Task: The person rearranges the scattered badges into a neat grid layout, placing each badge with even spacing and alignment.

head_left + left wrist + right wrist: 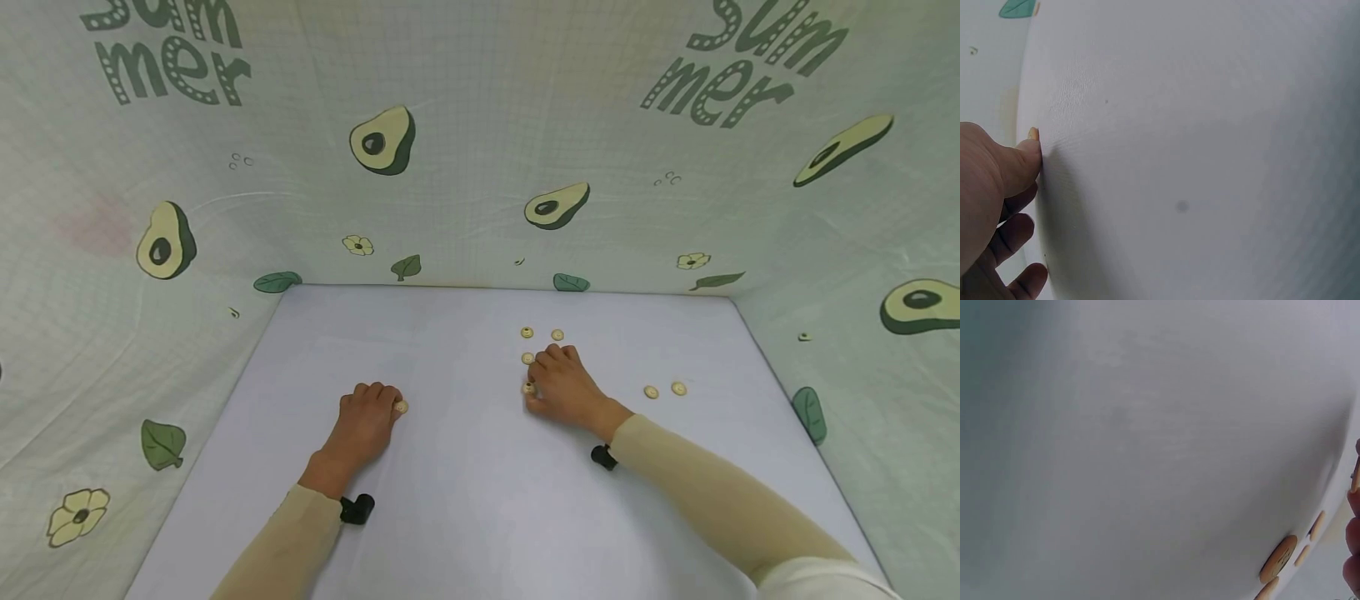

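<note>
My left hand [367, 421] is low over the left part of the white table, pinching a small round wooden button [401, 407] between thumb and finger. In the left wrist view only the edge of this button [1034, 134] shows past the thumb tip. To the right of centre, my right hand [566, 390] pinches another button [528, 388] with a dark spot on it. Just beyond its fingers lies a pale button [528, 358]. Two more lie farther back: a button with a dark centre [527, 332] and a plain-faced button [557, 334].
Right of my right hand, two buttons lie side by side, a left one [651, 392] and a right one [678, 388]. The white table [465, 500] is bounded by a printed cloth [465, 150] at the back and both sides.
</note>
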`<state>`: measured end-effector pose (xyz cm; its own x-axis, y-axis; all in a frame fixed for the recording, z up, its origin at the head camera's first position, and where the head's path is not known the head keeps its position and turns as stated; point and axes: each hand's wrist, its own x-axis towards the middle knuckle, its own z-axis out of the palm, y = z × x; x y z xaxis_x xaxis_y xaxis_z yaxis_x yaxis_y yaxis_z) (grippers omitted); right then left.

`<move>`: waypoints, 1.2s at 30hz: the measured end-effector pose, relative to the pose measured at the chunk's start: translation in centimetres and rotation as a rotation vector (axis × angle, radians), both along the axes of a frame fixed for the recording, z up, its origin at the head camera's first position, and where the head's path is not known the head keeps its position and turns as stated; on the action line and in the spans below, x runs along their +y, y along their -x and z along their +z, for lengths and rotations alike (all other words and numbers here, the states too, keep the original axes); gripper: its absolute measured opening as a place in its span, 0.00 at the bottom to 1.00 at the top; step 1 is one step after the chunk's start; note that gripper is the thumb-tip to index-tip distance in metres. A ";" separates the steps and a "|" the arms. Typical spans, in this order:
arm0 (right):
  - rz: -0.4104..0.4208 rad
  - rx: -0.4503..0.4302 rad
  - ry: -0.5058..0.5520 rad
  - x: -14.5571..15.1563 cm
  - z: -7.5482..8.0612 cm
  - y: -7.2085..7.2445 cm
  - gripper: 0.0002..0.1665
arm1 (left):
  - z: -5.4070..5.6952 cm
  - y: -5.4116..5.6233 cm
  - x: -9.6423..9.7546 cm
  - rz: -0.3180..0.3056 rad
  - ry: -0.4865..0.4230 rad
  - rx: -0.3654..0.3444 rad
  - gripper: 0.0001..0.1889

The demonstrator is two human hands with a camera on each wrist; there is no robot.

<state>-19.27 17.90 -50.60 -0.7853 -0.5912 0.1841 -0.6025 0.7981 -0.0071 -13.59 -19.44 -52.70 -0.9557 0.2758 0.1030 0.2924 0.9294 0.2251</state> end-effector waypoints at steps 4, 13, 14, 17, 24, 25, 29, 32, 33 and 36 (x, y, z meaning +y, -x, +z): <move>-0.011 -0.029 -0.026 -0.3 -0.2 0.1 0.13 | 0.1 -0.1 0.0 0.001 -0.011 0.000 0.07; -0.014 -0.042 -0.058 -0.4 -0.1 0.2 0.13 | 0.5 -0.1 0.1 -0.011 -0.013 0.006 0.07; -0.015 -0.044 -0.060 -0.4 -0.1 0.3 0.14 | 0.5 -0.1 0.1 -0.012 -0.012 0.006 0.07; -0.017 -0.054 -0.061 -0.4 -0.2 0.4 0.14 | 0.5 0.0 0.1 -0.007 -0.013 -0.004 0.07; -0.006 -0.058 -0.045 -0.3 -0.8 0.3 0.12 | 0.1 -0.1 0.1 0.005 -0.012 -0.007 0.07; -0.004 -0.052 -0.043 -0.3 -0.8 0.3 0.12 | 0.1 -0.2 0.2 0.003 -0.012 -0.004 0.07; 0.000 -0.040 -0.039 -0.2 -0.9 0.2 0.12 | 0.1 -0.2 0.2 -0.002 -0.015 0.002 0.07; 0.004 -0.035 -0.033 -0.2 -0.9 0.2 0.12 | 0.1 -0.2 0.2 -0.003 -0.013 0.008 0.06; 0.004 -0.033 -0.031 -0.2 -0.9 0.2 0.12 | 0.1 -0.2 0.1 -0.004 -0.014 0.010 0.06; 0.006 -0.023 -0.032 -0.1 -0.9 0.3 0.12 | 0.2 -0.2 0.1 -0.008 -0.012 0.020 0.06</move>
